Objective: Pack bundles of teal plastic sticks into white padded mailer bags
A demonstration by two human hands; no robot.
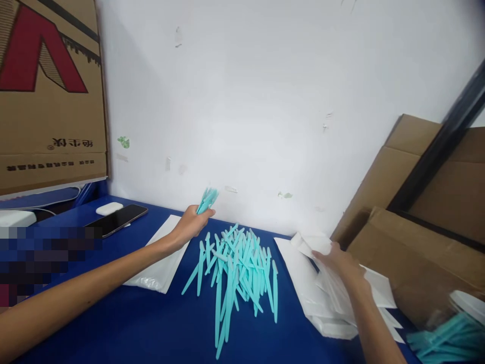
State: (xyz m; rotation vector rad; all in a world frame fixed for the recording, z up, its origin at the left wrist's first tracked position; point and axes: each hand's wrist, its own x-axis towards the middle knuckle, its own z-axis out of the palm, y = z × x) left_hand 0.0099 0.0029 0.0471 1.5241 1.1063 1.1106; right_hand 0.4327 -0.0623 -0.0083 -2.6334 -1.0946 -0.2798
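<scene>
A small bunch of turquoise eyebrow razors (pixel 206 200) sticks up from my left hand (pixel 192 222), whose fingers are closed around it. Below and to the right, a loose heap of the same capped razors (pixel 244 263) lies on the blue table. Over on the right, my right hand (pixel 339 260) has its fingers closed on the upper part of a white plastic bag (pixel 333 293), which looks partly see-through. More white bags (pixel 299 275) lie under and around that hand. A flat white bag (pixel 161 268) rests beneath my left forearm.
A dark phone (pixel 116 220) and a white case (pixel 109 208) lie at the left back. Cardboard boxes (pixel 53 116) stand on the left, with more cardboard (pixel 394 263) on the right. At the lower right, a container holds more turquoise razors (pixel 450 336). A white wall (pixel 242 101) closes the back.
</scene>
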